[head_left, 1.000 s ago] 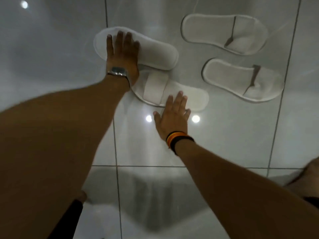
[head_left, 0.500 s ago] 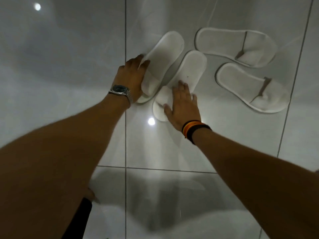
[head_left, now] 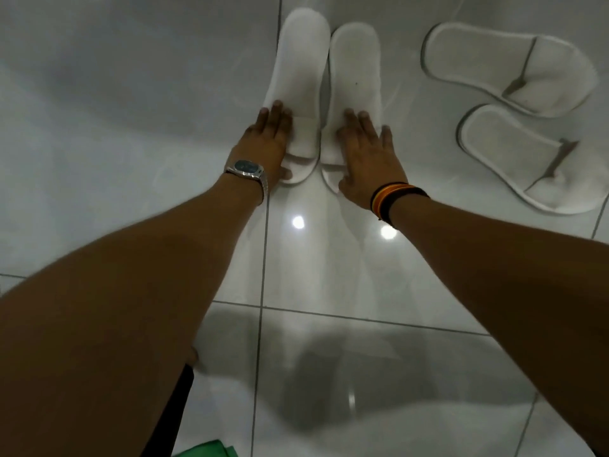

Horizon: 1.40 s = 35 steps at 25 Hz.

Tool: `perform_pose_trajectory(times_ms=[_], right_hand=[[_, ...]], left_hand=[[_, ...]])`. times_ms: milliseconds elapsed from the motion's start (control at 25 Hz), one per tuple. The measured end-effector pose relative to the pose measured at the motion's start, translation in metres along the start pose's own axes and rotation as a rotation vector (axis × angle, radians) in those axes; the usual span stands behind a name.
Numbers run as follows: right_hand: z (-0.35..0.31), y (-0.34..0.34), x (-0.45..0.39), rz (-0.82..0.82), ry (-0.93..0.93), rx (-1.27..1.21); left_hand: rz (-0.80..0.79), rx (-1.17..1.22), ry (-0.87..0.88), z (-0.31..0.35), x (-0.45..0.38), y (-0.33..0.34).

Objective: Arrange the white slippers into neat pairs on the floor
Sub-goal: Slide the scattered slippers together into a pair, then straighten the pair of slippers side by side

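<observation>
Glossy grey tile floor (head_left: 131, 127): largest item, grout lines crossing, two lamp glints near centre.

Arms: both reach from 6 o'clock toward 12; steel watch (head_left: 247, 168) on the left wrist, striped bands (head_left: 390, 199) on the right.

Far pair (head_left: 514, 110), at 2 o'clock: two white slippers lying side by side, straps up, toes toward 4 o'clock; well apart from the hands and unchanged over the last second (already a pair, though angled differently from the other two).

Near pair, at 12 o'clock: left slipper (head_left: 301, 70) and right slipper (head_left: 356, 77), long edges just beside each other, toe ends toward the person, heels toward 12. A second ago these two lay crossed, one overlapping the other, roughly across the view; half a second ago they were splayed at an angle. Now they run parallel.

Left hand (head_left: 268, 143): flat, fingers spread loosely on the strap end of the left slipper; pressing, not gripping, thumb at the toe edge.

Right hand (head_left: 369, 150): flat and wide on the strap end of the right slipper, likewise pressing.

Judgement: the second pair looks formed; the task seems nearly done, with perhaps a final nudge so the toe ends line up, then lifting off.
</observation>
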State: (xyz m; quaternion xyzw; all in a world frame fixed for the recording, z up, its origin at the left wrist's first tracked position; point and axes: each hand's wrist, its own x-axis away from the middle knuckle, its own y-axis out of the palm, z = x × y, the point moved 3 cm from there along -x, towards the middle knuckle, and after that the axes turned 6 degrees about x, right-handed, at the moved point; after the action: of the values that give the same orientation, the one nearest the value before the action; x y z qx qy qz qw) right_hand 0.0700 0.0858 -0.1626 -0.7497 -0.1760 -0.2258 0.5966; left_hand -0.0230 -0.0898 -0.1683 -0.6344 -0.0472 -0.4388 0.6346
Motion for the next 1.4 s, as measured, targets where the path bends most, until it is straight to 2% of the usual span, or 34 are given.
perform_pose_trajectory(times_ms=[160, 320, 400, 520, 680, 760, 840, 960, 1120, 1280, 1400], right_hand=[[-0.004, -0.008, 0.006, -0.007, 0.023, -0.037], [0.04, -0.018, 0.022, 0.099, 0.156, -0.067], [0.089, -0.026, 0.034, 0.123, 0.28, -0.079], [0.169, -0.04, 0.047, 0.113, 0.385, -0.07], [0.26, -0.05, 0.053, -0.084, 0.349, -0.045], [0.294, -0.05, 0.06, -0.129, 0.348, -0.083], [0.321, -0.047, 0.077, -0.076, 0.382, -0.142], [0.349, -0.04, 0.115, 0.003, 0.462, -0.146], [0.352, -0.023, 0.158, -0.012, 0.47, -0.122], [0.352, -0.002, 0.183, 0.027, 0.462, -0.269], [0.364, 0.005, 0.188, 0.087, 0.499, -0.289]], left_hand=[[-0.006, -0.027, -0.024, 0.009, 0.013, -0.002], [0.153, -0.03, 0.155, 0.041, 0.027, -0.017], [0.17, 0.032, 0.294, 0.084, 0.031, -0.019], [0.073, 0.111, 0.428, 0.168, 0.026, -0.005], [-0.003, 0.205, 0.504, 0.308, -0.004, 0.026], [-0.04, 0.272, 0.463, 0.364, -0.016, 0.041], [-0.077, 0.356, 0.307, 0.397, -0.022, 0.055], [-0.043, 0.31, 0.198, 0.415, -0.027, 0.065], [-0.004, 0.138, 0.282, 0.406, -0.056, 0.054], [0.002, 0.031, 0.345, 0.41, -0.092, 0.039], [-0.036, -0.01, 0.371, 0.426, -0.109, 0.033]])
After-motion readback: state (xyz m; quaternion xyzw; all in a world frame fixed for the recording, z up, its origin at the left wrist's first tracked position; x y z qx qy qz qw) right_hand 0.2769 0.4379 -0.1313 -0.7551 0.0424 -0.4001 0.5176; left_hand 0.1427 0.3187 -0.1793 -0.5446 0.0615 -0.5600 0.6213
